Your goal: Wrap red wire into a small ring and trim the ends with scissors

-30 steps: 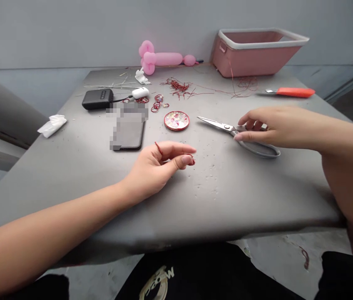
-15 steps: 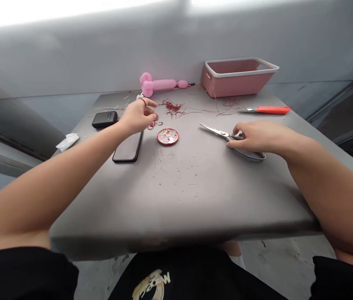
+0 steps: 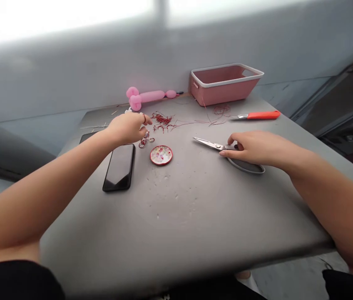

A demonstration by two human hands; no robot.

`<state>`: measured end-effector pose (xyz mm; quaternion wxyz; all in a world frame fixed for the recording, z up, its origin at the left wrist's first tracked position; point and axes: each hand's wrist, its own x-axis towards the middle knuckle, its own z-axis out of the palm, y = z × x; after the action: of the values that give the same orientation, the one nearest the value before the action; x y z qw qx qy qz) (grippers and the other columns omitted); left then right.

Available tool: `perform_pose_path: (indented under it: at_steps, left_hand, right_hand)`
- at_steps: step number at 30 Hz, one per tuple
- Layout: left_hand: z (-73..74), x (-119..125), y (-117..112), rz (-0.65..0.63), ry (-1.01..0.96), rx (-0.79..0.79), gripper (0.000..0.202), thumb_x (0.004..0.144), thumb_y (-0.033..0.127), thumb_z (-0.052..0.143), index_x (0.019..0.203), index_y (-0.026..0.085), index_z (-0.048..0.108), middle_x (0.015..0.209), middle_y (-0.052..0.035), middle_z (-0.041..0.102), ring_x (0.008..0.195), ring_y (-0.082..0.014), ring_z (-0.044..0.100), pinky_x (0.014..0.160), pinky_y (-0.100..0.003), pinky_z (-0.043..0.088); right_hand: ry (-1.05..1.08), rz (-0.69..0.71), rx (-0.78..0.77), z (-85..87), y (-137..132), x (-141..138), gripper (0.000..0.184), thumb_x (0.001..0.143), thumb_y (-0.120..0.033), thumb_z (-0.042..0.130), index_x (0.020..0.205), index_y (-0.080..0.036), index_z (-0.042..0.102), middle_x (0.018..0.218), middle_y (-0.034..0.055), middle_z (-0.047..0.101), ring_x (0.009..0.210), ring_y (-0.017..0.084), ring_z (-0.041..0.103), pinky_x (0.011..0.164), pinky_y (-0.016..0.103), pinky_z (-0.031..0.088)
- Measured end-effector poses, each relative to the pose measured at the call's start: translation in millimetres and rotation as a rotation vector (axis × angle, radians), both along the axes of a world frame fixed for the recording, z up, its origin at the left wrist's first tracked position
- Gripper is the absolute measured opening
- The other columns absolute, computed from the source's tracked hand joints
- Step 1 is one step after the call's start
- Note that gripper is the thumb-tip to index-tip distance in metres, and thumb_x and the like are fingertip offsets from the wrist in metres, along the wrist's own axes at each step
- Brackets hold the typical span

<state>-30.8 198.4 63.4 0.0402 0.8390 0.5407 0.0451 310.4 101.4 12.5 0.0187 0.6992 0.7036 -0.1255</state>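
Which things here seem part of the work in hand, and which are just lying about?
Likely in use:
scissors, at the right hand
red cord loops, by the left hand
tangled red cord
red-rimmed dish

Probably just lying about:
phone
pink balloon
pink basket
orange-handled knife

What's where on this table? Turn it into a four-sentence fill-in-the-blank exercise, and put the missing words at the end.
1. The right hand is on the handles of the ____.
2. Seen by the wearer, the phone lies to the ____ of the round dish.
3. The rim of the pink basket is ____.
4. At the back, left of the basket, lies a pink twisted ____.

Missing words: scissors; left; white; balloon.
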Motion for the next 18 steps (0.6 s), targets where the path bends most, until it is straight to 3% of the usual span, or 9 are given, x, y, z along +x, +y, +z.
perform_pose_path:
  at_steps: [3,9,14,18]
  left_hand:
    - [5.0,-16,-22,-0.063,0.234,0.05,0.043,0.088,0.031,0.043,0.124,0.025,0.066,0.11,-0.0079,0.073,0.105,-0.033,0.065,0.082,-0.042,0.051]
    - [-12.8,-63,-99,-0.079,0.144,0.029,0.045,0.095,0.045,0.036,0.118,0.021,0.068,0.119,-0.0089,0.072,0.113,-0.0304,0.064,0.094,-0.042,0.05]
    - [-35.2,-78,-144,0.014,0.025,0.064,0.044,0.095,0.047,0.04,0.115,0.021,0.068,0.124,-0.008,0.071,0.121,-0.0276,0.061,0.106,-0.04,0.045]
    - [-31.6,-63,-154,0.243,0.063,0.072,0.055,0.094,0.052,0.034,0.126,0.016,0.061,0.135,-0.0129,0.063,0.129,-0.0325,0.053,0.107,-0.045,0.043]
  right_hand:
    - [0.03,-0.031,0.038,2.0,1,2,0.055,0.081,-0.075,0.046,0.092,-0.024,0.062,0.094,0.0088,0.072,0.074,0.026,0.063,0.054,0.035,0.041]
    - [0.08,-0.059,0.199,10.8,-3,0,0.037,0.088,-0.06,0.048,0.084,-0.025,0.059,0.079,0.0043,0.069,0.069,0.023,0.059,0.057,0.034,0.039]
    - [0.17,-0.004,0.312,13.6,-12,-12,0.028,0.088,-0.05,0.049,0.081,-0.026,0.061,0.075,0.0029,0.069,0.067,0.022,0.06,0.062,0.035,0.04]
    - [0.288,0.136,0.379,12.8,-27,-27,0.025,0.09,-0.046,0.049,0.081,-0.027,0.062,0.078,0.0025,0.07,0.072,0.022,0.063,0.067,0.036,0.043]
